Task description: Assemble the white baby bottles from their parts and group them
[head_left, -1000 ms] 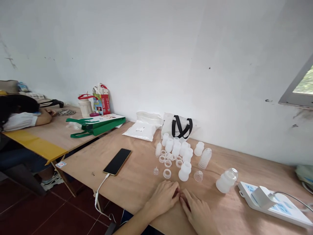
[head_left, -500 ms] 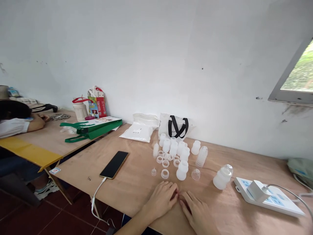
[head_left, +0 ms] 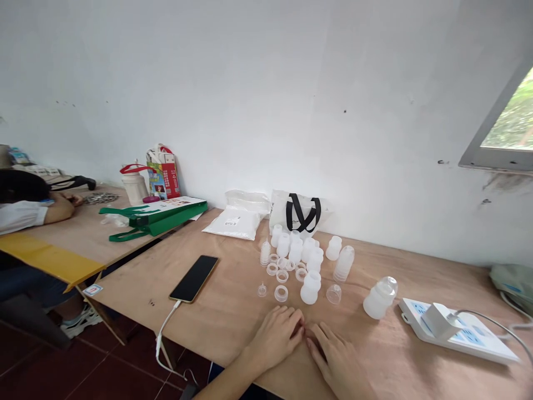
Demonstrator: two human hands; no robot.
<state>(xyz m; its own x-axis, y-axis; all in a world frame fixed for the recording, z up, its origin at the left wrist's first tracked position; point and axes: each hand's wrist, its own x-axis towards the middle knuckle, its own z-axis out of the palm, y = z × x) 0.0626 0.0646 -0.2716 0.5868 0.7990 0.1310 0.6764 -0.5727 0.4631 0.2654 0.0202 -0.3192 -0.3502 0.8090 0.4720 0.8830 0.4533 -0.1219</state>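
Observation:
My left hand (head_left: 280, 333) rests on the wooden table with its fingers loosely bent and nothing seen in it. Beside it my right hand (head_left: 328, 350) lies on the tabletop, fingers and thumb apart, holding nothing; the fingertips of both nearly meet. Just beyond stand several frosted baby bottle bodies, the closest a bottle body (head_left: 310, 287). Left of that are clear ring collars, one a collar (head_left: 281, 293), and a small nipple (head_left: 262, 289). A clear cap (head_left: 333, 294) sits to the right. Farther right stands a baby bottle with a clear cap (head_left: 380, 298).
A phone (head_left: 194, 279) on a white cable lies at left. A power strip (head_left: 458, 333) with a charger is at right. White plastic packages (head_left: 233, 221) and a white bag with black handles (head_left: 277, 208) lie by the wall. A person leans on the neighbouring table, near a green bag (head_left: 179, 219).
The view has tilted down very slightly. Both hands and the bottle parts stay in place.

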